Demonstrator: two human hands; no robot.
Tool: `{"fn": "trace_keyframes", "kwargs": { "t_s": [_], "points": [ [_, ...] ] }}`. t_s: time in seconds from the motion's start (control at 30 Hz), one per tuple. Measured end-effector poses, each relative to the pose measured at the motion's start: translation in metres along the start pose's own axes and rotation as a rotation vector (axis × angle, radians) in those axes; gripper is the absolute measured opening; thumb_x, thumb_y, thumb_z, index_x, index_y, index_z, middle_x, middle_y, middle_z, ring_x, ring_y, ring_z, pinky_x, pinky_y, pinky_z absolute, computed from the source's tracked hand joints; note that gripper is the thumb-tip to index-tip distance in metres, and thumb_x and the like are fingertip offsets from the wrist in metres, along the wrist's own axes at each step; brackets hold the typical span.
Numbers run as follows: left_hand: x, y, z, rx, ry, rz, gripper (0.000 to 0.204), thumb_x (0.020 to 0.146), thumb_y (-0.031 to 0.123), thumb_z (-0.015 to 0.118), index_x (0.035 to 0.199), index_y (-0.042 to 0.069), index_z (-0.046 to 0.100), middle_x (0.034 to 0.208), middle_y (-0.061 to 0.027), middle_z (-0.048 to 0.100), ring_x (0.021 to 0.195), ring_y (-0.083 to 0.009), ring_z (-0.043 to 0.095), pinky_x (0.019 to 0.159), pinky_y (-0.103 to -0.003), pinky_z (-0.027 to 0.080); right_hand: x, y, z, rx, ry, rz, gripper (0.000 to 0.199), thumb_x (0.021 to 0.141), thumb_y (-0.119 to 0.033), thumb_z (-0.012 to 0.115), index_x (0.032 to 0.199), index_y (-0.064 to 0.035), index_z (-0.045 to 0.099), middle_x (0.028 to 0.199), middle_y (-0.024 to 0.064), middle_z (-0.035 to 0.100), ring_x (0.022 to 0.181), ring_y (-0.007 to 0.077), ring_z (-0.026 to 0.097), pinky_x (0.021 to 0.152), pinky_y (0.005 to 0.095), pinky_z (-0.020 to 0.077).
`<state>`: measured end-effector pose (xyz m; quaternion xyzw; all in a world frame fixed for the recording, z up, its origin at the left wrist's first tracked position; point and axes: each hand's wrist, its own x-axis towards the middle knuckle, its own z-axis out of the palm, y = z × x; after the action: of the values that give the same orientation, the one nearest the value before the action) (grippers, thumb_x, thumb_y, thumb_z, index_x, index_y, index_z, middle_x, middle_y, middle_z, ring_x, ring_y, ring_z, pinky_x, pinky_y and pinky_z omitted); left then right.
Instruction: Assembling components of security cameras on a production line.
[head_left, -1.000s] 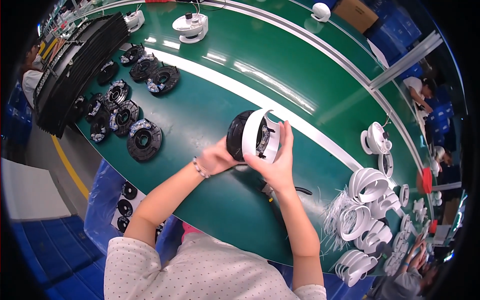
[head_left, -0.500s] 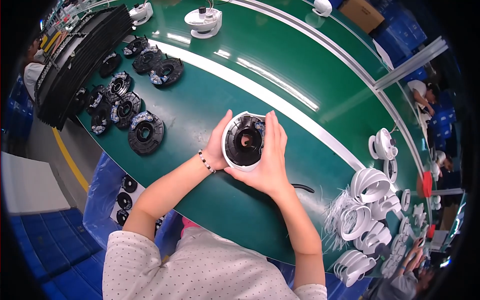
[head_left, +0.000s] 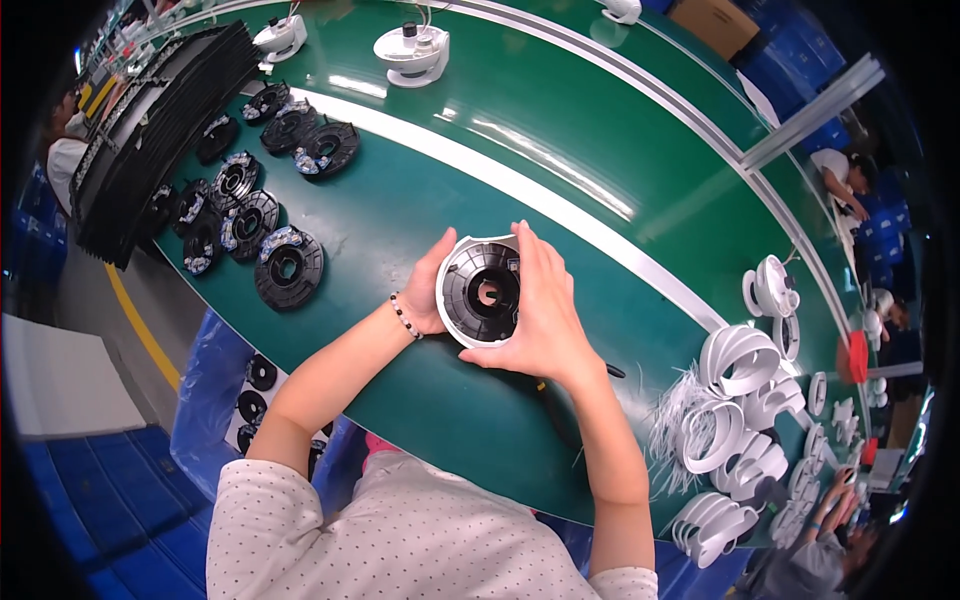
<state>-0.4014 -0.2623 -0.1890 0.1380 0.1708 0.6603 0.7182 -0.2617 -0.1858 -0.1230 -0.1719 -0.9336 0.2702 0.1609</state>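
Between my two hands, above the green bench, is a white round housing [head_left: 446, 318] with a black ribbed disc [head_left: 466, 292] seated inside its rim. The disc has a round hole in the middle. My left hand [head_left: 428, 288] is closed on the housing's left side. From the right, my right hand [head_left: 548, 318] grips it, thumb along the lower edge and fingers over the right part of the disc. Partly hidden under my right wrist lies a dark tool [head_left: 553, 408] with a bit of yellow.
Several black discs with blue circuit boards [head_left: 289, 268] lie at left, beside a stack of black trays [head_left: 165, 140]. White ring-shaped parts [head_left: 712, 437] and white strands [head_left: 672, 420] crowd the right. A blue-lined bin [head_left: 205, 385] stands below the bench edge. Other people work at far right.
The housing has turned a little in my hands and moved slightly down, its disc now facing me more squarely. More of the dark tool shows beneath my right wrist.
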Motion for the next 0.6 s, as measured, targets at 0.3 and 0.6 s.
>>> {"fn": "trace_keyframes", "kwargs": {
  "t_s": [0.3, 0.6],
  "points": [
    [0.069, -0.02, 0.033, 0.126, -0.125, -0.105, 0.057, 0.073, 0.028, 0.044, 0.121, -0.003, 0.039, 0.116, -0.0171, 0.05, 0.106, -0.0273, 0.049, 0.093, -0.038, 0.039, -0.051, 0.042, 0.006, -0.003, 0.6, 0.105, 0.125, 0.042, -0.038, 0.081, 0.134, 0.0011, 0.006, 0.135, 0.0224, 0.018, 0.124, 0.04, 0.02, 0.099, 0.0465, 0.0205],
    [0.235, -0.011, 0.013, 0.216, 0.134, 0.215, 0.017, 0.078, 0.022, 0.05, 0.083, 0.006, 0.052, 0.082, -0.0063, 0.055, 0.079, -0.0204, 0.054, 0.076, -0.036, 0.045, -0.201, 0.077, -0.08, -0.467, 0.82, 0.524, 0.025, 0.066, -0.014, 0.066, 0.088, -0.0037, 0.06, 0.084, 0.0132, 0.059, 0.079, 0.0302, 0.054, 0.072, 0.0385, 0.0424]
  ]
}}
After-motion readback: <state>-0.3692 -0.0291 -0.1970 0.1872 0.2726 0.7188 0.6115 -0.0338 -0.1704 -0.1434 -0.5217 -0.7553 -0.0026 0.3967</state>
